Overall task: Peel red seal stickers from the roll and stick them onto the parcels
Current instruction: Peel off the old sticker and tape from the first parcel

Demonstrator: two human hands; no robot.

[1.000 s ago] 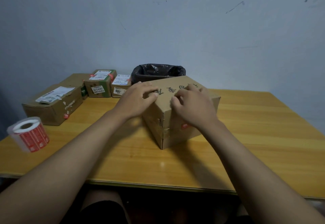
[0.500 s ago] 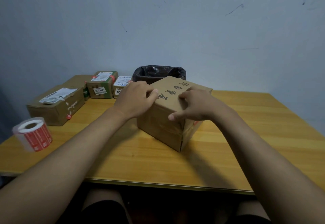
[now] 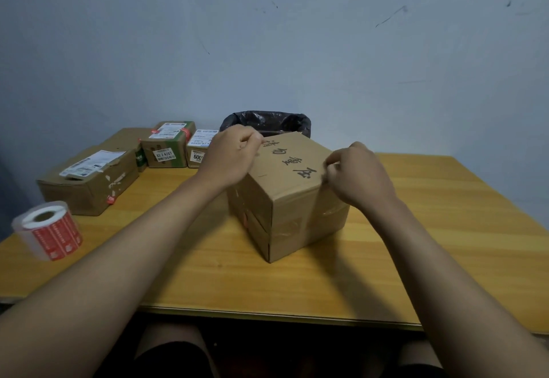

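A brown cardboard parcel (image 3: pixel 292 199) with black handwritten characters on top stands in the middle of the wooden table (image 3: pixel 445 229), one corner turned toward me. My left hand (image 3: pixel 231 157) grips its far left top edge with curled fingers. My right hand (image 3: pixel 356 175) holds the right top edge, fingers curled over it. A bit of red sticker (image 3: pixel 246 217) shows on the parcel's left side face. The roll of red seal stickers (image 3: pixel 49 230) stands at the table's left edge, apart from both hands.
Several other parcels lie at the back left: a long brown box (image 3: pixel 89 181), a green-banded box (image 3: pixel 167 149) and a small box (image 3: pixel 200 152), all with white labels. A bin with a black bag (image 3: pixel 267 122) stands behind the table. A grey wall lies beyond.
The parcel has been turned on the table, so a different corner faces me. Both hands moved with it, my right hand shifting to the right top edge.
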